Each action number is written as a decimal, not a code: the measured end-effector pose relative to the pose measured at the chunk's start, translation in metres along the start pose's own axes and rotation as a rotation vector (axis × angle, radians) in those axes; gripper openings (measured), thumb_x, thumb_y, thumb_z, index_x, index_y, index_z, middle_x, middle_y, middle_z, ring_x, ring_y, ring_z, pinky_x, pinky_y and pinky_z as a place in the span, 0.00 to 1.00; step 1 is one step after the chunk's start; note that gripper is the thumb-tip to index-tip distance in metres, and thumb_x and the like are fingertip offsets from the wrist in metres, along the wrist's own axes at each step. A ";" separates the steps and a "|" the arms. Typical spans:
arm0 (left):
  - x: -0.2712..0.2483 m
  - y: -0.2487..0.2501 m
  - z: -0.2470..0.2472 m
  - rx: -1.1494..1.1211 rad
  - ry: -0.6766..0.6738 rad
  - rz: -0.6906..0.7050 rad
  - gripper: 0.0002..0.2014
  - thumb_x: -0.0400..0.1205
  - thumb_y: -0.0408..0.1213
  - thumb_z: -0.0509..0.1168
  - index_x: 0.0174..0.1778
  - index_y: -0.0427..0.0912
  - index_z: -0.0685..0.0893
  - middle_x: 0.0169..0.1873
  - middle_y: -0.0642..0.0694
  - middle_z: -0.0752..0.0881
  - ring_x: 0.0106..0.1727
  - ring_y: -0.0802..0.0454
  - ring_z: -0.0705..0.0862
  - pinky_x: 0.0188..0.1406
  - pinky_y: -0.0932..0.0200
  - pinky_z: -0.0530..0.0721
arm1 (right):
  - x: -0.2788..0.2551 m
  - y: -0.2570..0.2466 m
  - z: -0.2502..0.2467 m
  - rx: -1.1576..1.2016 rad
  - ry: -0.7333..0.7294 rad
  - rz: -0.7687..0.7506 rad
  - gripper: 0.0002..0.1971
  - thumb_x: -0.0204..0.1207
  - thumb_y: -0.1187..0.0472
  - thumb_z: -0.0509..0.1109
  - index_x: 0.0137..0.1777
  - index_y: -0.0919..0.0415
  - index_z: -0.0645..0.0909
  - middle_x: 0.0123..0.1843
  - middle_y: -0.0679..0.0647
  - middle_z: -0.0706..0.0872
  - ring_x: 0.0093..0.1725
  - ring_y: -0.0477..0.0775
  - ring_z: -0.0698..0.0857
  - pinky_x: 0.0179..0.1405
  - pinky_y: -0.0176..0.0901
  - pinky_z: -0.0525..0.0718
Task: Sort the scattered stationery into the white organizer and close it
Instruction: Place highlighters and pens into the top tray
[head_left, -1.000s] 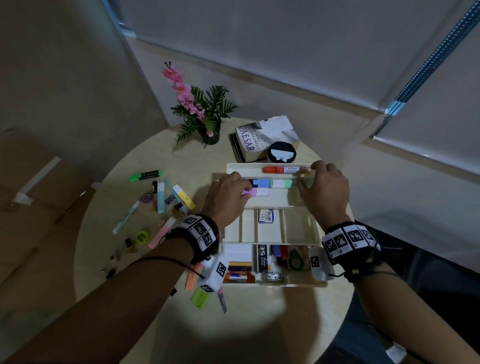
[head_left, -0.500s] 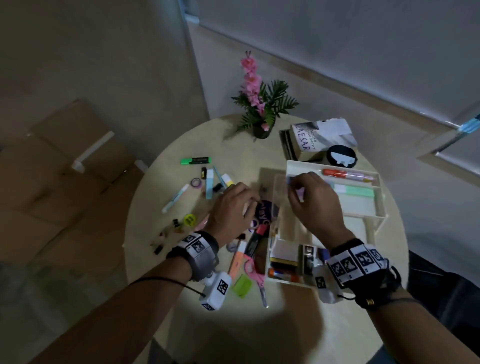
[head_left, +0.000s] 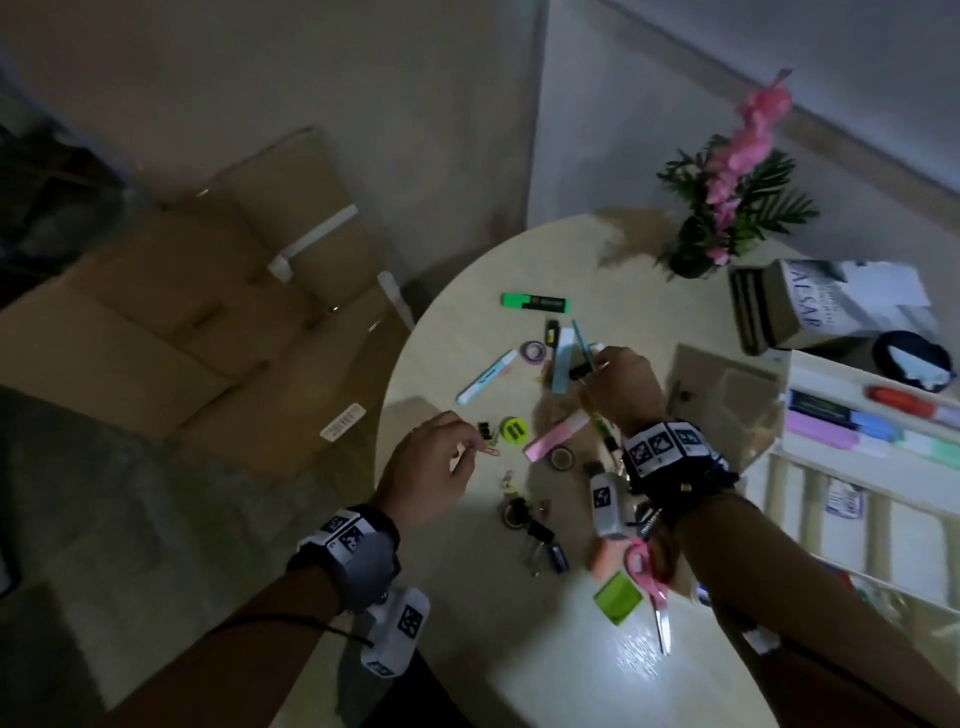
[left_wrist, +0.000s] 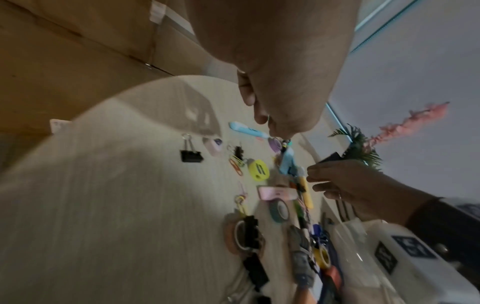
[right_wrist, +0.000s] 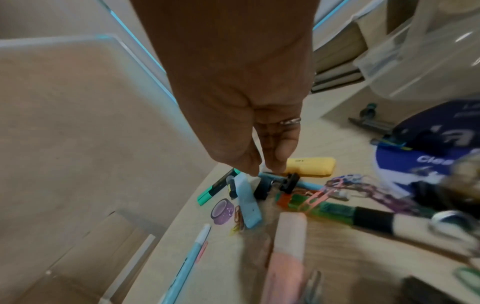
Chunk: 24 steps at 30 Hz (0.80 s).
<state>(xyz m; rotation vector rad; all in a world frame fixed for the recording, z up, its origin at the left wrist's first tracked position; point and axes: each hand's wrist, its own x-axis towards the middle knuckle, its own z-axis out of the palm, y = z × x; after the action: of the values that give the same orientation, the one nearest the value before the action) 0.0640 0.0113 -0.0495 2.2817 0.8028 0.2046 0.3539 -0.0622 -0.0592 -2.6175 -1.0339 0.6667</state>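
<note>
The white organizer (head_left: 852, 465) stands open at the table's right, with highlighters and a red marker in its back tray. Stationery lies scattered left of it: a green highlighter (head_left: 535, 302), a light blue pen (head_left: 485, 383), a purple tape roll (head_left: 534, 352), a pink highlighter (head_left: 556, 436), binder clips (head_left: 540, 535) and pink scissors (head_left: 652, 582). My right hand (head_left: 597, 364) reaches into the pile. Its thumb and fingertips (right_wrist: 278, 167) come down at the end of a teal pencil (right_wrist: 309, 184), with nothing plainly pinched. My left hand (head_left: 470, 447) hovers, loosely curled and holding nothing, beside paper clips (head_left: 491, 451).
A potted pink flower (head_left: 727, 208), a stack of books (head_left: 821, 306) and a black round object (head_left: 914, 358) stand at the back right. The round table's edge (head_left: 384, 415) runs just left of my left hand. Cardboard boxes (head_left: 208, 312) lie on the floor beyond.
Both hands left the organizer and moved left to the scattered pile. The left hand went furthest, to the paper clips. The head view swung left.
</note>
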 end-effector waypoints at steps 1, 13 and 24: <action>-0.003 -0.008 -0.003 -0.006 0.005 -0.018 0.07 0.83 0.35 0.68 0.49 0.53 0.87 0.48 0.57 0.83 0.44 0.56 0.83 0.43 0.48 0.87 | 0.009 -0.004 0.002 0.019 -0.001 0.026 0.10 0.72 0.62 0.71 0.52 0.59 0.89 0.46 0.60 0.92 0.47 0.66 0.91 0.43 0.52 0.91; -0.018 -0.052 -0.011 -0.102 -0.026 -0.048 0.10 0.88 0.51 0.64 0.49 0.54 0.89 0.44 0.58 0.83 0.43 0.60 0.82 0.41 0.55 0.85 | 0.057 -0.024 0.023 -0.009 0.174 0.184 0.29 0.81 0.35 0.63 0.47 0.63 0.90 0.44 0.63 0.90 0.41 0.66 0.91 0.42 0.57 0.92; -0.005 -0.048 0.001 -0.045 -0.076 -0.031 0.04 0.86 0.39 0.67 0.48 0.51 0.87 0.46 0.57 0.82 0.44 0.60 0.81 0.43 0.54 0.85 | 0.039 -0.022 0.011 -0.016 0.202 0.180 0.21 0.75 0.42 0.71 0.46 0.62 0.89 0.45 0.62 0.91 0.43 0.67 0.91 0.44 0.53 0.90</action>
<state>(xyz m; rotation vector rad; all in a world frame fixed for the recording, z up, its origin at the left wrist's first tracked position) 0.0367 0.0351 -0.0816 2.2193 0.7862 0.1202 0.3609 -0.0182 -0.0725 -2.7452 -0.7551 0.4199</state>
